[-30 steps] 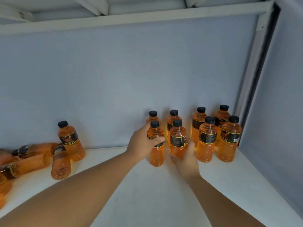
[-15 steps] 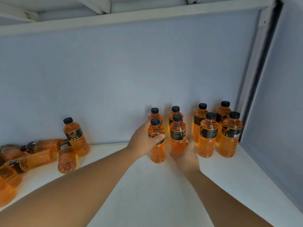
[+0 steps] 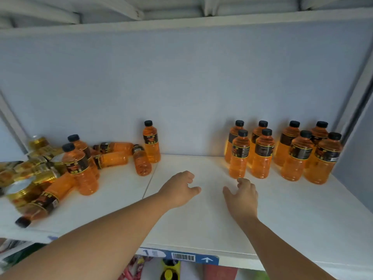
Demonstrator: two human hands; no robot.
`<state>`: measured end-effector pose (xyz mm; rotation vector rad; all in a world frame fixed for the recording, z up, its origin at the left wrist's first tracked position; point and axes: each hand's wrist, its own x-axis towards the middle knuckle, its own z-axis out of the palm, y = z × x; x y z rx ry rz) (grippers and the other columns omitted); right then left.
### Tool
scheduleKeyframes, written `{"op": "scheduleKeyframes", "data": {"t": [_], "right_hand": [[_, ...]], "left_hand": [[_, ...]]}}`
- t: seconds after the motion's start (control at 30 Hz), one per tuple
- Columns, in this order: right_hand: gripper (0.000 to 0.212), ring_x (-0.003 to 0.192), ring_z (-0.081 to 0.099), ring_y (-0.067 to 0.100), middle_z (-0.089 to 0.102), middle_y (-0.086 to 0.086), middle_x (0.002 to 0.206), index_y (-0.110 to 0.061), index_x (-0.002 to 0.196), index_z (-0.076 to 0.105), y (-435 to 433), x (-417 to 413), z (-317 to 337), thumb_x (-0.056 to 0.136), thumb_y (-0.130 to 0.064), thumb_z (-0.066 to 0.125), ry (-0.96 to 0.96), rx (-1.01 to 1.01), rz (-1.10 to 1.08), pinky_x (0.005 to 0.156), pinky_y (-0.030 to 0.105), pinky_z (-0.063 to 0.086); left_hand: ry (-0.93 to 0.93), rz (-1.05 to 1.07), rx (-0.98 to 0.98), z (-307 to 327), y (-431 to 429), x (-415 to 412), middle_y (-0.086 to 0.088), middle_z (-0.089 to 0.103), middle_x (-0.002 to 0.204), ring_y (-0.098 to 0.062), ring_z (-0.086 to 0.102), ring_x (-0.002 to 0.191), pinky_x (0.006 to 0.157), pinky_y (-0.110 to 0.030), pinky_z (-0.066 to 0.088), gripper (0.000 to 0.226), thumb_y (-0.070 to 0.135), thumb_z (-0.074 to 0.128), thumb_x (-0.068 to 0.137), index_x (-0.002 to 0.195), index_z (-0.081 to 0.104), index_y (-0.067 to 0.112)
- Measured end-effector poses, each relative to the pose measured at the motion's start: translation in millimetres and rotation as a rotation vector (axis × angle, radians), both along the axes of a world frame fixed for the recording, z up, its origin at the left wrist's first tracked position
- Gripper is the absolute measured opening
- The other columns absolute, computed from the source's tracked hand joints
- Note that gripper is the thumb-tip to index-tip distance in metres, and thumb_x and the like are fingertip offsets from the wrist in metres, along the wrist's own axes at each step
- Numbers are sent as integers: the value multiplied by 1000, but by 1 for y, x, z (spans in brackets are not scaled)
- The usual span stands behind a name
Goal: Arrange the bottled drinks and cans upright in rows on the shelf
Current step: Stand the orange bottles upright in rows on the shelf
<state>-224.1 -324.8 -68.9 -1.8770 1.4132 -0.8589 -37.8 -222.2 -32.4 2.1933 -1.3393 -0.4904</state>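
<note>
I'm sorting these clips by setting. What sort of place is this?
Probably a shop or stockroom: a white shelf with a barcode label on its front edge, identical orange bottles in rows, and gold cans heaped at the left.

Eight clear plastic bottles of orange drink with black caps [image 3: 262, 154] stand upright in two rows at right of frame on the white shelf [image 3: 201, 219]. At left, more orange bottles [image 3: 113, 156] lie toppled among gold-coloured cans [image 3: 38, 178], three bottles there upright.

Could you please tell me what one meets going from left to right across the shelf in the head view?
Gold cans → heap of fallen bottles → lone upright bottle → left hand → right hand → two rows of upright bottles.
</note>
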Motion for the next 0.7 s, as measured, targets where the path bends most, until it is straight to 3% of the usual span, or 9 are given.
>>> {"op": "scheduleKeyframes", "data": {"t": [0.37,0.7], "right_hand": [[65,120,49,28,55,9,126,-11,139,43,151,120,-8,86,-31,76,-4,85,405,100,45,45],[81,129,47,35,47,16,140,-11,146,33,136,198,7,83,-38,77,55,90,461,103,49,46]], "left_hand": [[46,353,-65,-19,208,91,3,66,118,-15,63,103,93,-35,52,42,45,70,89,123,61,21],[-30,560,-156,-4,232,148,7,64,114,-15,61,104,91,-37,52,50,55,65,90,126,57,22]]}}
